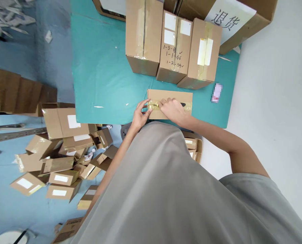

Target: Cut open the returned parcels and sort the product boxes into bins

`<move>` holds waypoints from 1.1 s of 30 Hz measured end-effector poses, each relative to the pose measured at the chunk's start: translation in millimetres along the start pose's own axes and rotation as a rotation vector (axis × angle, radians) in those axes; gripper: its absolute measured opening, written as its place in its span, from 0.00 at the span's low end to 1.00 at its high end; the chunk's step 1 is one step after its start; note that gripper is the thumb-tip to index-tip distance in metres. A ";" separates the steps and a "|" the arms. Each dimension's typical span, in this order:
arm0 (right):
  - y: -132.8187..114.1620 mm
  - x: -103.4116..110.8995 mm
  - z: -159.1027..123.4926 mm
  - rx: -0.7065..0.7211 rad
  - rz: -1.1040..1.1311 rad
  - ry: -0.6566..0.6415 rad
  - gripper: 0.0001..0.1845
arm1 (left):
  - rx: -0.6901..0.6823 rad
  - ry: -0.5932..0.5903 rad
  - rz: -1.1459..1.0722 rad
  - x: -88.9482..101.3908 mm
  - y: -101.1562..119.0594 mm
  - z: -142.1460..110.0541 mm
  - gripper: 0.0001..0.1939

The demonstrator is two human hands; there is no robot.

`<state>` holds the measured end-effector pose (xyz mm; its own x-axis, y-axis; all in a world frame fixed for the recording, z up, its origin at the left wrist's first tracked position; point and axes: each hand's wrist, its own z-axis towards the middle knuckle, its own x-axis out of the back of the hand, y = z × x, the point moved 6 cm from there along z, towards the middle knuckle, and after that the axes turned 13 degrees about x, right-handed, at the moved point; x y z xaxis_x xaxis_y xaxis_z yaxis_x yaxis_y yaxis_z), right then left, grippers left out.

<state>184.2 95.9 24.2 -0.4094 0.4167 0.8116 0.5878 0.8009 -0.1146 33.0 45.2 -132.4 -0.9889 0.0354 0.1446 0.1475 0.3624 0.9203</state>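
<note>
A small cardboard box (171, 94) with clear tape along its middle lies flat near the front edge of the teal table. At its left end my left hand (140, 117) grips it, thumb on top near the tape and fingers at the far corner. My right hand (173, 110) is closed over the box, wrapped round a utility knife (183, 104). The knife's dark end sticks out to the right of the hand, and a bit of yellow shows at the left, over the tape. Most of the knife is hidden by my fingers.
Beyond the small box stand three taped cartons (175, 54) side by side, with a larger labelled carton (247, 27) behind. A pixelated object (216, 93) lies at the right. White wall (273, 101) borders the table; many discarded boxes (61, 164) cover the floor at left.
</note>
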 end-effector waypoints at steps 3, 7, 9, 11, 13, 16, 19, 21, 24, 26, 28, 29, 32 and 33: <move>20.6 -12.4 -26.1 -0.098 -0.008 -0.053 0.24 | 0.004 0.002 -0.002 0.1 -0.3 -0.8 0.39; 55.0 -32.3 -77.5 -0.207 -0.025 -0.076 0.24 | 0.006 0.007 0.006 0.9 -0.8 -0.5 0.38; 72.7 -42.9 -102.9 -0.292 -0.024 -0.108 0.24 | 0.008 0.016 0.009 1.5 -0.7 0.2 0.38; 85.9 -51.9 -121.9 -0.355 -0.011 -0.141 0.24 | 0.008 0.019 0.019 1.4 -0.1 1.0 0.39; 92.8 -56.9 -132.1 -0.370 0.006 -0.148 0.25 | 0.005 0.015 0.031 1.0 0.8 1.5 0.39; 97.3 -57.6 -138.4 -0.371 0.016 -0.126 0.27 | 0.011 0.014 0.028 3.5 -0.7 1.8 0.40; 97.4 -53.8 -143.5 -0.350 0.019 -0.096 0.28 | 0.042 0.035 -0.010 12.4 -7.9 2.3 0.43; 94.8 -49.5 -147.4 -0.322 0.016 -0.063 0.29 | 0.054 0.048 -0.035 19.9 -13.8 2.8 0.44; 90.9 -43.8 -152.3 -0.303 0.036 -0.022 0.30 | 0.057 0.038 -0.046 27.9 -21.5 3.9 0.44; 91.3 -42.1 -154.6 -0.313 0.062 0.002 0.29 | 0.067 0.033 -0.058 31.6 -25.6 4.7 0.43; 94.8 -41.9 -156.7 -0.329 0.105 0.057 0.27 | 0.094 0.041 -0.102 35.6 -29.6 5.6 0.44; 96.9 -42.8 -157.7 -0.327 0.145 0.102 0.25 | 0.117 0.050 -0.138 38.0 -31.8 6.0 0.45; 99.3 -51.5 -159.2 -0.271 0.378 0.292 0.22 | 0.190 0.095 -0.250 46.9 -38.8 6.8 0.46; 97.8 -56.7 -158.7 -0.240 0.490 0.367 0.22 | 0.207 0.112 -0.279 50.2 -40.8 7.1 0.47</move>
<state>375.7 82.3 57.8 0.1850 0.5006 0.8457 0.8024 0.4200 -0.4241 -22.7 38.8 -165.3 -0.9805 -0.1896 -0.0518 -0.1458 0.5252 0.8384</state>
